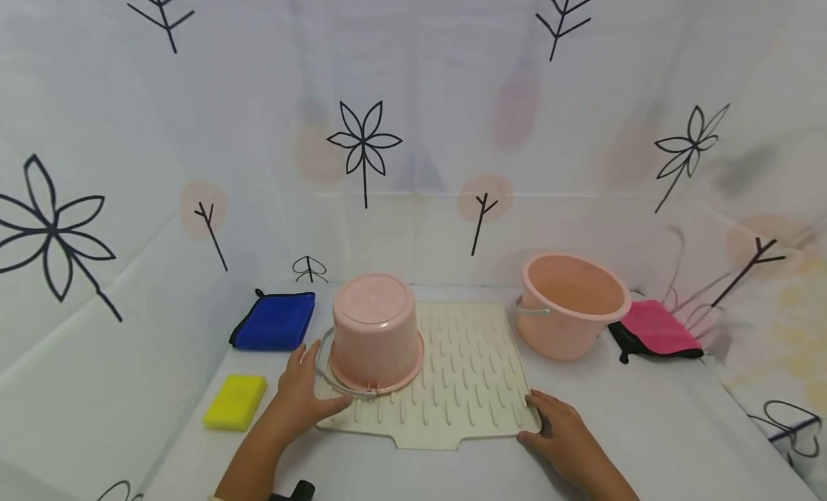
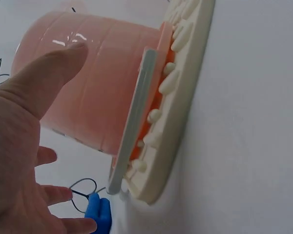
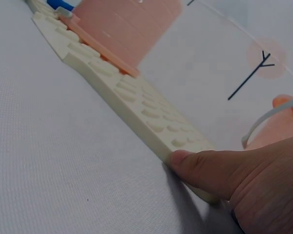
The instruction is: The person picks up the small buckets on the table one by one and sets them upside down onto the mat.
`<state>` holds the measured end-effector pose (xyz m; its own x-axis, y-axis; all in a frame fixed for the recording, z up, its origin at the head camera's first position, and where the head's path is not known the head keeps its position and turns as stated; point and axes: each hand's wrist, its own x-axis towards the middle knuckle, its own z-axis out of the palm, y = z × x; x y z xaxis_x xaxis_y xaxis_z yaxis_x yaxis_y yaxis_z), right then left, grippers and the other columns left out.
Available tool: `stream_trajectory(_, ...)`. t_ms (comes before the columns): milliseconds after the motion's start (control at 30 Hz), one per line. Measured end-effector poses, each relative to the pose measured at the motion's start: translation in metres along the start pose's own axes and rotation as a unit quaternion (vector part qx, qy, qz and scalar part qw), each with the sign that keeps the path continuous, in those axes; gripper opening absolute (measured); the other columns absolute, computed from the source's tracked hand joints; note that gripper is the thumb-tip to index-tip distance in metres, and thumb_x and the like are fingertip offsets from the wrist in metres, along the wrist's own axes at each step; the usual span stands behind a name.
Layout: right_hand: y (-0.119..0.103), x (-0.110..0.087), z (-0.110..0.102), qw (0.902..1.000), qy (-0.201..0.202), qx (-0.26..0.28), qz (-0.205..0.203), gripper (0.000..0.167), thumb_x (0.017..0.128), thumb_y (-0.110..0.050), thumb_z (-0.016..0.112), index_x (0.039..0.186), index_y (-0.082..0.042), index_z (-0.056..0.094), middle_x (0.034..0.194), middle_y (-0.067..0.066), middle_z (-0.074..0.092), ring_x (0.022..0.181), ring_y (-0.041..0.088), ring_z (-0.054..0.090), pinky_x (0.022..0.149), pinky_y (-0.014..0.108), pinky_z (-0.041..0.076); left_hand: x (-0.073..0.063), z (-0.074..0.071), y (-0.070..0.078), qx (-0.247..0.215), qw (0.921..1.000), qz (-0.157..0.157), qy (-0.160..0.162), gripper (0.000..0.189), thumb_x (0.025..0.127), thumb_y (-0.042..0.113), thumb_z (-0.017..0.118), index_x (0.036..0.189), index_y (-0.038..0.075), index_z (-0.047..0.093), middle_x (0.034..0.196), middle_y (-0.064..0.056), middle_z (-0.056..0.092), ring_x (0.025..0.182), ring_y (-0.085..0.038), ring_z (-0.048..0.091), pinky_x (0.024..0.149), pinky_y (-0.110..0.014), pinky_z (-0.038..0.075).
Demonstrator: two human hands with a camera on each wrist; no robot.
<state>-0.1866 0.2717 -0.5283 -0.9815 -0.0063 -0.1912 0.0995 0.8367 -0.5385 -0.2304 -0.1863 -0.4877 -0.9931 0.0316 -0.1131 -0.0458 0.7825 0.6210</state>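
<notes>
A pink bucket (image 1: 375, 332) stands upside down on the left half of a cream draining board (image 1: 465, 372) with raised ridges. Its grey handle (image 2: 132, 122) lies out at the rim, toward my left hand. Spread fingers and a raised thumb show on my left hand (image 1: 302, 393), which is beside the bucket with nothing in its grasp. At the board's front right corner, my right hand (image 1: 561, 433) grips the edge. The thumb (image 3: 205, 168) presses on the front side in the right wrist view; the other fingers are hidden there.
Behind the board to the right, a second pink bucket (image 1: 562, 336) stands upright. A folded pink cloth (image 1: 655, 329) with black trim lies beside it. On the left are a folded blue cloth (image 1: 274, 321) and a yellow sponge (image 1: 235, 402). A white patterned curtain (image 1: 413, 128) closes off the back.
</notes>
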Motion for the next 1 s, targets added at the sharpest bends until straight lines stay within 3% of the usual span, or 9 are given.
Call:
stream_trajectory(233,0.001,0.000,0.000,1.0000,0.001,0.003,-0.001,0.090,0.081,-0.053,0.086,0.149,-0.003,0.056,0.163,0.019,0.043,0.149,0.050,0.034,0.117,0.071,0.029,-0.007,0.011,-0.020,0.044,0.9989,-0.004,-0.018,0.126,0.067,0.066,0.091,0.162,0.008,0.034,0.162,-0.029,0.034,0.142,-0.057,0.039,0.109,-0.075,0.038)
stream_trajectory(367,0.002,0.000,0.000,1.0000,0.001,0.002,0.001,0.090,0.081,-0.052,0.086,0.149,-0.003,0.055,0.163,0.019,0.042,0.150,0.050,0.034,0.117,0.071,0.029,-0.008,0.014,-0.024,0.067,0.9975,0.009,-0.019,0.117,0.068,0.065,0.090,0.159,0.008,0.042,0.159,-0.025,0.042,0.140,-0.054,0.043,0.108,-0.075,0.038)
stream_trajectory(567,0.003,0.001,0.001,1.0000,-0.002,0.004,0.001,0.091,0.081,-0.054,0.086,0.149,-0.003,0.055,0.163,0.019,0.043,0.150,0.050,0.034,0.117,0.071,0.029,-0.010,0.017,-0.026,0.107,0.9939,-0.009,-0.025,0.109,0.068,0.066,0.090,0.154,0.012,0.051,0.159,-0.017,0.048,0.141,-0.053,0.040,0.105,-0.077,0.036)
stream_trajectory(1000,0.000,0.001,0.000,1.0000,-0.001,-0.003,0.001,0.090,0.081,-0.054,0.085,0.149,-0.003,0.055,0.163,0.019,0.043,0.149,0.049,0.035,0.117,0.071,0.029,-0.010,0.020,-0.031,0.092,0.9957,-0.008,-0.013,0.101,0.070,0.060,0.091,0.152,0.014,0.054,0.159,-0.013,0.049,0.141,-0.051,0.035,0.107,-0.077,0.032)
